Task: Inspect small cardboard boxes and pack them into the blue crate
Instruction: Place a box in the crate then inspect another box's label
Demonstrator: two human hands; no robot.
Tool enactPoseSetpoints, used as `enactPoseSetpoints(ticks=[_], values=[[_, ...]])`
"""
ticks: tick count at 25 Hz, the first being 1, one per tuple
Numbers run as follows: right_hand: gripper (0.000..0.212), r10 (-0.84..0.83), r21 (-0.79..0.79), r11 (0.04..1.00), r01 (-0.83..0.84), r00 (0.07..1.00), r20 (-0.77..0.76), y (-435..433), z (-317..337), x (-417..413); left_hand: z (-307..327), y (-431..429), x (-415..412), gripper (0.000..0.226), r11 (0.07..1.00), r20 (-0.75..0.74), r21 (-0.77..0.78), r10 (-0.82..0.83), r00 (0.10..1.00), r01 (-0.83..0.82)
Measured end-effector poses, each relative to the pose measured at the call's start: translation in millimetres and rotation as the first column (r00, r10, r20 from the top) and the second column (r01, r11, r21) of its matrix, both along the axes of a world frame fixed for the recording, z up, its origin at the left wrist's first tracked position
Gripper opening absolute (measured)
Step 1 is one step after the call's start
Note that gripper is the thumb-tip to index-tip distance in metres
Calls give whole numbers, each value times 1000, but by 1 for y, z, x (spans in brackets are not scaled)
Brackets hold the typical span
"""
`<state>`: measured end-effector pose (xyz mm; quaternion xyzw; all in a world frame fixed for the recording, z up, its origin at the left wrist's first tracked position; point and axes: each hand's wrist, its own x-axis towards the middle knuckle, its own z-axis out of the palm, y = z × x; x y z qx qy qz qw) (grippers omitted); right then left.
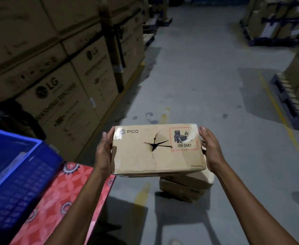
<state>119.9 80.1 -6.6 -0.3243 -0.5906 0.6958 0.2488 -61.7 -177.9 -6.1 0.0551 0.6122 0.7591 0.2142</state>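
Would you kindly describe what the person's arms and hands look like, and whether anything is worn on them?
The left forearm and right forearm are bare as far as the frame shows, with no sleeves in view. The left hand and right hand have no gloves, and no watch, bracelet or ring shows on the wrists or the visible fingers.

"PICO" is printed beside a round logo on the cardboard box [136, 160], and "UN 3481" is shown on its red-bordered battery label [184, 138]. "LG" and "WASHING MACHINE" are printed on the large cartons [60, 103] stacked at left. Finer print cannot be read.
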Motion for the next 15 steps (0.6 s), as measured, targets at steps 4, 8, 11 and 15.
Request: enactPoseSetpoints(ticks=[4, 8, 11, 15], values=[[50, 211, 82, 973, -215, 976, 55, -75, 8, -55, 22, -100, 3, 41, 993, -21, 3, 115, 993, -115], [95, 400, 194, 889, -415, 910, 113, -154, -12, -95, 22, -210, 11, 42, 957, -39, -36, 288, 957, -289], [103, 474, 282, 817, -503, 864, 168, -229, 5, -104, 6, -282, 21, 75, 923, -26, -41, 381, 924, -381], [82, 541, 362, 719, -594, 804, 246, -296, 3, -115, -10, -351, 34, 89, 901, 10, -39, 432, 902, -431]])
